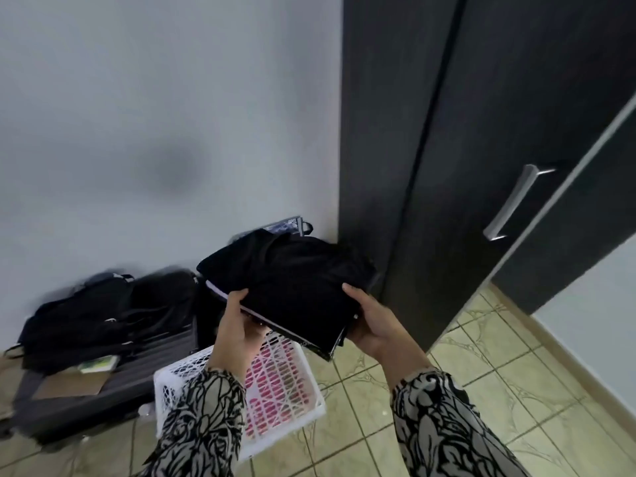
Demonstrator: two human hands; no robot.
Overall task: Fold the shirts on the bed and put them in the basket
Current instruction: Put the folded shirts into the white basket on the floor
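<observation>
Fingers [241, 295] of the left hand [237, 330] curl over the near-left edge of a folded stack of dark shirts [289, 280], thumb side beneath, while the right hand [373, 325] cups the stack's near-right corner with its thumb laid on top — both hands are closed on the cloth, carrying it in the air. The stack is roughly rectangular and lies nearly flat, slightly tipped so that its near corner hangs lowest; its long axis runs from the far left, by the wall, down toward the near right. A pale lilac edge shows along its left side, between the black layers. Directly below and a little nearer sits the basket [165, 390], a white lattice crate standing on the tiled floor [481, 390]; through its open top a pink slatted bottom shows, and no garment can be made out inside, though the left sleeve [203, 418] hides part of it. The shirts are above the basket's far rim, not touching it. Left of the basket a grey suitcase [113, 383] lies flat on the floor with black bags [89, 321] piled on it, along with a brown envelope and a small green item. To the right stands a dark wardrobe [481, 132] with a metal handle [512, 204] — its door stands ajar.
</observation>
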